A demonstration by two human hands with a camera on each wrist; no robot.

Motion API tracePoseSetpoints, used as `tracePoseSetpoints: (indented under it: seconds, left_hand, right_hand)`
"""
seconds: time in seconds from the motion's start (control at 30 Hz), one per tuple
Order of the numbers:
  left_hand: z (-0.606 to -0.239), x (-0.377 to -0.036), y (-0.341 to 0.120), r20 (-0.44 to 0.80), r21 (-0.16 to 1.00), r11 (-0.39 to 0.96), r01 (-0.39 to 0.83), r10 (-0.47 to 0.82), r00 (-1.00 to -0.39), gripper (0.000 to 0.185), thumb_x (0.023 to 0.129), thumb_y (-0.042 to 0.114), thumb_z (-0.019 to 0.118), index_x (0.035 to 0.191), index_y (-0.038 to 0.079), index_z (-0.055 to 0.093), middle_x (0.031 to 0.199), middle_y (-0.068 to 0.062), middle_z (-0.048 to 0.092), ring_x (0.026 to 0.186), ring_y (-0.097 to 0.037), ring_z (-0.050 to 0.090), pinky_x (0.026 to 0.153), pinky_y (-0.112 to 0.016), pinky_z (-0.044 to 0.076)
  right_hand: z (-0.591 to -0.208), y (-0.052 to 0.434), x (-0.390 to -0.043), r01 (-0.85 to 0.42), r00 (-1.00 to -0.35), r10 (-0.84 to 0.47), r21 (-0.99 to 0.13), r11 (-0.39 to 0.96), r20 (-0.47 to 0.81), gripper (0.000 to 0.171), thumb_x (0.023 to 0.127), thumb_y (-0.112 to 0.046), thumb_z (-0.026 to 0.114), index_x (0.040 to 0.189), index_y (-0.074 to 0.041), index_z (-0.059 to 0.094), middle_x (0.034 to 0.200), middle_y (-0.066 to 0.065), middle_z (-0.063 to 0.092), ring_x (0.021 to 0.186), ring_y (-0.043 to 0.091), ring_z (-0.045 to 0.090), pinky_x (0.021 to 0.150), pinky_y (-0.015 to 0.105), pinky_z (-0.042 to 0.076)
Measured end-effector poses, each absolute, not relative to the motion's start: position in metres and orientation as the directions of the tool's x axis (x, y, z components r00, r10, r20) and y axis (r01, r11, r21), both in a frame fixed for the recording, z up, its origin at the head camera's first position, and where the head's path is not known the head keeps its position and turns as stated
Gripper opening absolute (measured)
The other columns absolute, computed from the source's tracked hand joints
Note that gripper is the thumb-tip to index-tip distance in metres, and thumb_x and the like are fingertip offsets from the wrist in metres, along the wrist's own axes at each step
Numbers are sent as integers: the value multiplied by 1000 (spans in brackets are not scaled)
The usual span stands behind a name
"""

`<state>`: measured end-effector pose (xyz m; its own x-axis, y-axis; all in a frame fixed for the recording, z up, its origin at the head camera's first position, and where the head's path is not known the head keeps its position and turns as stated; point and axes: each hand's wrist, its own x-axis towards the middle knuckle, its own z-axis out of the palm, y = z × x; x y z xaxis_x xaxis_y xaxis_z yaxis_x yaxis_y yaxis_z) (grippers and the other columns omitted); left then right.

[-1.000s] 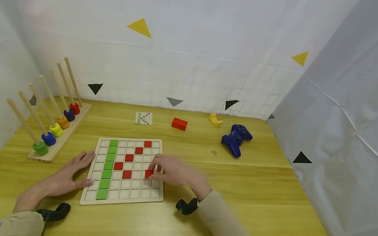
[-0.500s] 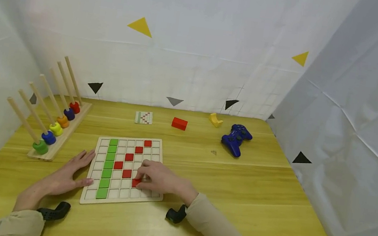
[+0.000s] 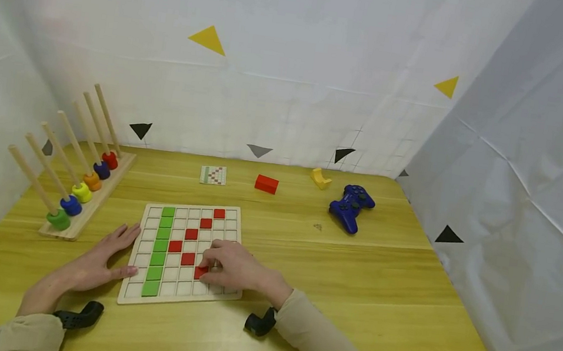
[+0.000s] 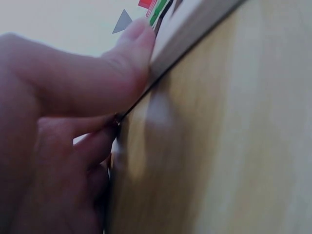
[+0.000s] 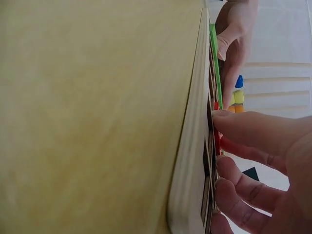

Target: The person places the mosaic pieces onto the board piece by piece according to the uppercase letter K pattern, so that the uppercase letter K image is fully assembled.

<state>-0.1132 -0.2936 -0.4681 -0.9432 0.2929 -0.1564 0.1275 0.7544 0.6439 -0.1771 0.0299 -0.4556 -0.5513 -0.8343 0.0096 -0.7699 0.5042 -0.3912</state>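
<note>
In the head view a wooden grid board [image 3: 179, 301] lies on the table, with a column of green tiles [image 3: 158, 259] and several red tiles [image 3: 187, 258] in its cells. My right hand [image 3: 234, 265] is over the board's lower right part. Its thumb and fingers pinch a red tile [image 3: 200, 273] at a cell near the bottom; the right wrist view shows this red tile [image 5: 217, 131] low against the board. My left hand [image 3: 93, 263] lies with fingers spread at the board's left edge, and its thumb [image 4: 131, 63] rests on the rim.
A wooden peg rack [image 3: 90, 209] with coloured rings stands at the left. Along the back are a small pattern card [image 3: 214, 175], a red block [image 3: 266, 184] and a yellow arched block [image 3: 321, 179]. A blue game controller [image 3: 352, 208] lies at the back right.
My right hand has moved left and toward me across the board, carrying the red tile to a lower cell; it has barely moved over the last half second. The left hand stays put.
</note>
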Motion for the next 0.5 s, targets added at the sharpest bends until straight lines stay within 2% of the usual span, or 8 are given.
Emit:
tracePoseSetpoints:
  seconds: [0.5]
  left_hand:
    - [-469, -112, -293, -131, 651, 744, 151, 306, -943, 96, 91, 43, 70, 160, 3, 17, 163, -32, 7, 147, -57, 2, 106, -80, 8]
  right_hand:
    - [-452, 32, -178, -715, -583, -811, -453, 533, -34, 18, 91, -33, 74, 104, -21, 72, 95, -9, 59, 83, 7, 53, 73, 15, 41]
